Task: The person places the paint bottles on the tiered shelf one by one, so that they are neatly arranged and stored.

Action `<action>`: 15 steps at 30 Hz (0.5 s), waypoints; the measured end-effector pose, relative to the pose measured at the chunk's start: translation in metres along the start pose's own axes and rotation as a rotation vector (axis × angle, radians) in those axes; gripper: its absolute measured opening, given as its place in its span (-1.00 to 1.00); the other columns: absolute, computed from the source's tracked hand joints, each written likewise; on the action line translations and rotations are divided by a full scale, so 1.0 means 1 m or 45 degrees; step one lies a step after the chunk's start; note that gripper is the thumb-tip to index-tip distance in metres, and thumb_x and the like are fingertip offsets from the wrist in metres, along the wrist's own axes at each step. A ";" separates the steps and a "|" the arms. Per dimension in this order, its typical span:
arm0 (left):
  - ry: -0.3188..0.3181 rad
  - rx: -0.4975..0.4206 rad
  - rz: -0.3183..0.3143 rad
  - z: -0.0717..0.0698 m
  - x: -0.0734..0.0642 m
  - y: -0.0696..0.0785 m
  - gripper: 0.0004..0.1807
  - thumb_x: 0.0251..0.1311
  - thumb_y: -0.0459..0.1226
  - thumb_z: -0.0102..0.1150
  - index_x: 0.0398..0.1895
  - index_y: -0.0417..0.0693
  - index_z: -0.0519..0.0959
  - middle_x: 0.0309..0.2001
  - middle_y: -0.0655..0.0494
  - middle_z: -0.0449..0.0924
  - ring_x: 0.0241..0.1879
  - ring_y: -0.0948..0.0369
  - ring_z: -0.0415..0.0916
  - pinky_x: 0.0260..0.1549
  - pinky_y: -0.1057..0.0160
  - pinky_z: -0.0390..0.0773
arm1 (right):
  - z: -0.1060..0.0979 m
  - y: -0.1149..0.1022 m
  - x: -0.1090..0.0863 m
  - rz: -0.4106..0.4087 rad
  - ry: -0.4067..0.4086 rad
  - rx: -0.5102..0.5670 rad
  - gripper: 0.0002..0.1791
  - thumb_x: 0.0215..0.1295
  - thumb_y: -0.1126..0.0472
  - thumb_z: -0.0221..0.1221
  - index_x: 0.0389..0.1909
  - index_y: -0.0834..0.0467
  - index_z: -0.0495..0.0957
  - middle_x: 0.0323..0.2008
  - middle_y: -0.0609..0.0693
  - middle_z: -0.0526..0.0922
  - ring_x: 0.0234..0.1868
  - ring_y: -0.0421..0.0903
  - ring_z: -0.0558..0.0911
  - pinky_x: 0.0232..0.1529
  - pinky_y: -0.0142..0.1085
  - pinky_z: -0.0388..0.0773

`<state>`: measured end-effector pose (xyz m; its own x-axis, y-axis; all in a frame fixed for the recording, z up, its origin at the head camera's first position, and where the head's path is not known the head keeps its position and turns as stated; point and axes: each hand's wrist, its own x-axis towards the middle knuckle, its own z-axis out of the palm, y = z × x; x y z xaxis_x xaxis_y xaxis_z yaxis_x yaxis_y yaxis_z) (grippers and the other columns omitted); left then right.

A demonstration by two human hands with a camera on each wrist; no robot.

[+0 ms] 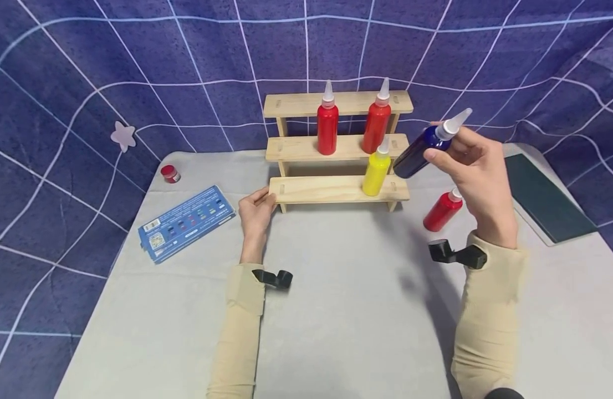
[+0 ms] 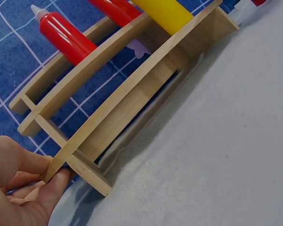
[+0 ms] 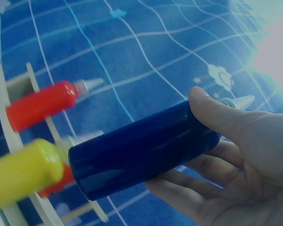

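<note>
A right hand [image 1: 478, 163] grips a tilted dark blue bottle [image 1: 422, 151] while the left hand [image 1: 256, 215] pinches the left end of a wooden three-step rack [image 1: 316, 190].

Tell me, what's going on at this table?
A person's right hand holds a dark blue bottle, tilted, near a wooden rack, while the left hand grips the left end of its bottom shelf. Two red bottles stand on the middle shelf and a yellow bottle on the bottom one. A third red bottle is on the table.

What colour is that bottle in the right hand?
The squeeze bottle is dark blue, clearest in the right wrist view.
</note>
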<state>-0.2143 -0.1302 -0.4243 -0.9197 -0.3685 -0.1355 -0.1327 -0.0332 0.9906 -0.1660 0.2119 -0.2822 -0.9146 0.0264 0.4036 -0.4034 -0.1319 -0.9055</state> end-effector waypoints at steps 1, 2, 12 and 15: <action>0.001 -0.001 0.000 0.000 0.000 0.000 -0.62 0.27 -0.43 0.17 0.15 -0.33 0.53 0.05 -0.27 0.60 0.03 0.03 0.60 -0.04 0.32 0.67 | 0.003 0.001 0.000 0.014 -0.018 -0.006 -0.54 0.11 0.58 0.26 0.10 0.44 0.53 -0.13 0.02 0.74 -0.14 -0.14 0.72 0.03 -0.47 0.62; 0.003 -0.001 0.001 -0.001 0.000 0.000 -0.62 0.27 -0.43 0.17 0.15 -0.33 0.54 0.05 -0.27 0.61 0.03 0.03 0.61 -0.04 0.32 0.67 | 0.006 0.001 0.000 0.026 -0.033 -0.013 -0.54 0.12 0.57 0.27 0.10 0.43 0.53 -0.13 0.02 0.74 -0.14 -0.14 0.72 0.03 -0.47 0.62; -0.004 0.015 0.006 -0.003 0.000 0.002 -0.63 0.26 -0.42 0.18 0.14 -0.32 0.55 0.04 -0.26 0.62 0.01 0.05 0.62 -0.07 0.34 0.68 | 0.039 0.016 -0.002 0.066 -0.170 -0.179 -0.60 0.16 0.49 0.29 0.06 0.34 0.58 -0.18 -0.11 0.75 -0.17 -0.21 0.72 -0.05 -0.48 0.63; 0.005 0.018 0.012 -0.002 -0.001 0.002 -0.64 0.25 -0.42 0.19 0.12 -0.33 0.56 0.00 -0.26 0.64 0.00 0.05 0.62 -0.09 0.35 0.68 | 0.050 0.023 -0.002 0.080 -0.225 -0.249 -0.61 0.19 0.45 0.29 0.08 0.32 0.58 -0.11 -0.11 0.74 -0.12 -0.21 0.70 -0.03 -0.48 0.62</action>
<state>-0.2134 -0.1319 -0.4224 -0.9195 -0.3721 -0.1265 -0.1296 -0.0166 0.9914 -0.1720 0.1594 -0.2975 -0.9257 -0.1514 0.3466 -0.3594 0.0667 -0.9308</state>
